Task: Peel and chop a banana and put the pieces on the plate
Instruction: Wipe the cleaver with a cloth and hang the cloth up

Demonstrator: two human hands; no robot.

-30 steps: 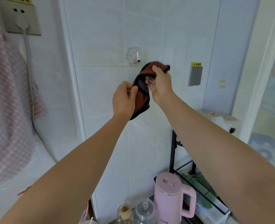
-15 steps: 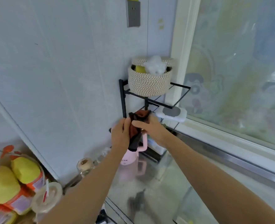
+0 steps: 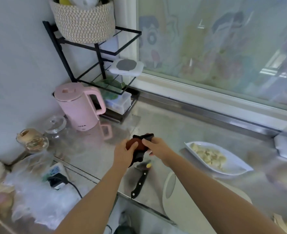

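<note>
Steel worktop [image 3: 181,125]: both hands [image 3: 140,149] clamp a cloth [image 3: 140,143] above the knife [image 3: 140,180]; a hanging corner could snag its blade.

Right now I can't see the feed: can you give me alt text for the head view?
Both hands, left hand and right hand, hold a dark red and black cloth above a steel counter. A black-handled knife lies below the cloth beside a white cutting board, and a white plate of banana pieces sits to the right.
</note>
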